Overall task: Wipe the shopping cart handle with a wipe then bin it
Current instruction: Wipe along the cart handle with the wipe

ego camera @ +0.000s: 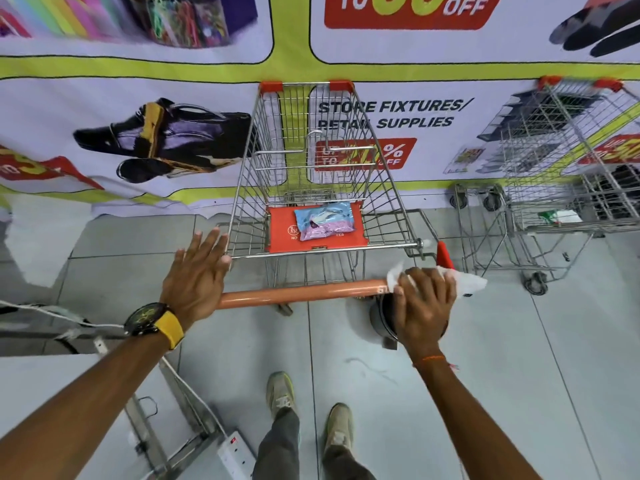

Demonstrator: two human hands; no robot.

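Two bare arms reached out over the grey tiled floor [519,393] to the shopping cart [322,174] by a big sale banner [173,98]. Left hand [197,271] lay flat, fingers apart, on the cart's left corner. Right hand [424,303] pressed the wipe [464,280], fingers clamped, on the orange handle [298,294]'s right end. Wiping was under way, I think. The small bin [381,318] waited just below.

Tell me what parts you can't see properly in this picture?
All in the head view:
- Handle: its right end is covered by the right hand and the wipe; its left end by the left hand.
- Bin: mostly hidden behind the right hand.
- Wipes pack: its print is too small to read.
- Second cart: blurred and cut off by the right edge.
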